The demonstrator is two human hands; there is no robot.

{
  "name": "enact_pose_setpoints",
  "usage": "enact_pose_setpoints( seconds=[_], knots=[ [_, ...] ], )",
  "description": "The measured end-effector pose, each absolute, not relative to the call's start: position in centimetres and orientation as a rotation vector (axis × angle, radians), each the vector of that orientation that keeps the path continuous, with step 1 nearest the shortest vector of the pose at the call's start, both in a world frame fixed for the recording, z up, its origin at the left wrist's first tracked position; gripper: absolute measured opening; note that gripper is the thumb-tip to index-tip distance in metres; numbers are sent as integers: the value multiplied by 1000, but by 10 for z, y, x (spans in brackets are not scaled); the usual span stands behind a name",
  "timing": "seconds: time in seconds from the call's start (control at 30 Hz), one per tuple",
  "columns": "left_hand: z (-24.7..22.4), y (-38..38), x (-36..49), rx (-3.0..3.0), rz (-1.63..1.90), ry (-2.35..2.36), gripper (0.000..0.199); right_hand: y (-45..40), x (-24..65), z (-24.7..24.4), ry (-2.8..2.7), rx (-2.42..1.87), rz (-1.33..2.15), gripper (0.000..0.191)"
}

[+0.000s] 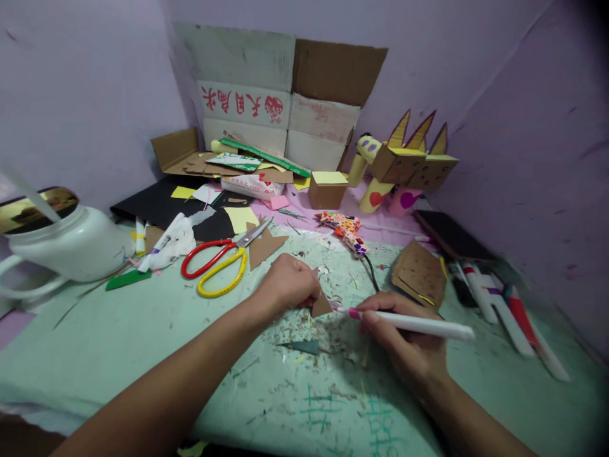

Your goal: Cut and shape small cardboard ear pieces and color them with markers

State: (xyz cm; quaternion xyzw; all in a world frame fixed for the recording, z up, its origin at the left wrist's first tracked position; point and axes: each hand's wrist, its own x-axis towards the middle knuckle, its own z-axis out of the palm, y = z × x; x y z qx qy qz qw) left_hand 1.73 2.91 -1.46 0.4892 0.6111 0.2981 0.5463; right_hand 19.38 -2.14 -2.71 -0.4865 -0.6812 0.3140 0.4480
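Observation:
My left hand (291, 284) is closed on a small brown cardboard piece (321, 304) at the middle of the table, its fingers curled over the upper part. In my right hand (404, 333) is a white marker (428, 325) with a pink end, whose tip is at the right edge of the cardboard piece. Scissors (231, 257) with one red and one yellow handle lie left of my left hand, their blades on a cut cardboard piece (266, 247). A dark green triangular scrap (304, 346) lies just in front of my hands.
A white pot (90, 244) stands at the left. Cardboard box figures (399, 166), a small box (328, 192) and paper scraps are at the back. A flower-patterned glue gun (349, 238) lies behind my right hand. Several white markers (492, 304) lie at the right.

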Motion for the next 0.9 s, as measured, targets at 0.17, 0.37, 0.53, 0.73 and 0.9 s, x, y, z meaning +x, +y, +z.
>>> enact_pose_setpoints(
  seconds=[0.17, 0.37, 0.53, 0.73, 0.9],
  knots=[
    [-10, 28, 18, 1149, 702, 1453, 12, -15, 195, -29, -1583, -1218, 887, 19],
    [-7, 29, 19, 1119, 679, 1469, 12, -12, 193, -25, -1778, -1118, 835, 13],
    [-3, 29, 20, 1080, 666, 1474, 13, -11, 192, -24, -1850, -1038, 766, 11],
    [-2, 28, 20, 1087, 668, 1464, 14, -10, 191, -25, -1850, -1015, 739, 9],
    [-4, 29, 20, 1091, 665, 1469, 13, -12, 192, -26, -1819, -1068, 770, 10]
  ],
)
